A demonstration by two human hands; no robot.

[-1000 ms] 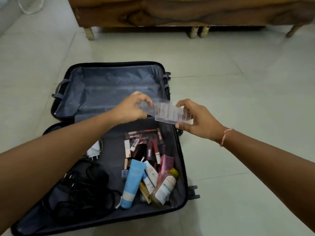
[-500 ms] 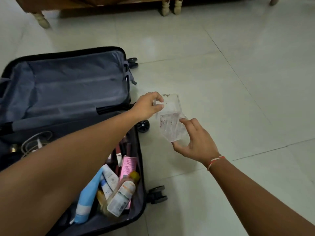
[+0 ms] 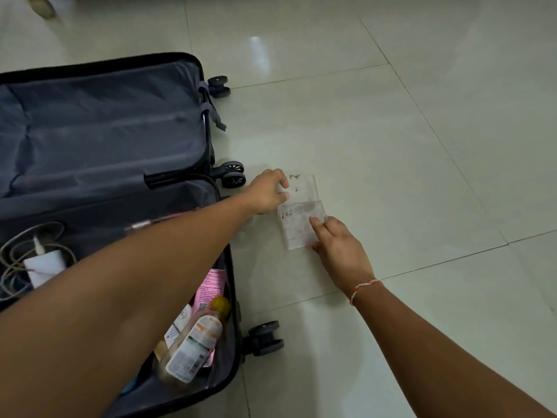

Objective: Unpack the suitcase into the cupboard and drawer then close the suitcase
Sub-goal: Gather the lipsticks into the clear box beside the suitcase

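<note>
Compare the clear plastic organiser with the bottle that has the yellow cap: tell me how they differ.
1. The clear plastic organiser sits on the floor tiles outside the suitcase; the bottle lies inside it.
2. The left hand and right hand both touch the organiser; neither touches the bottle.
3. The organiser is boxy and colourless; the bottle is rounded, labelled, yellow-capped.

Both are see-through plastic.

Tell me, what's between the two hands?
The clear plastic organizer box, in the head view. The left hand holds its far end and the right hand its near end, low over the tiled floor beside the open suitcase.
</note>
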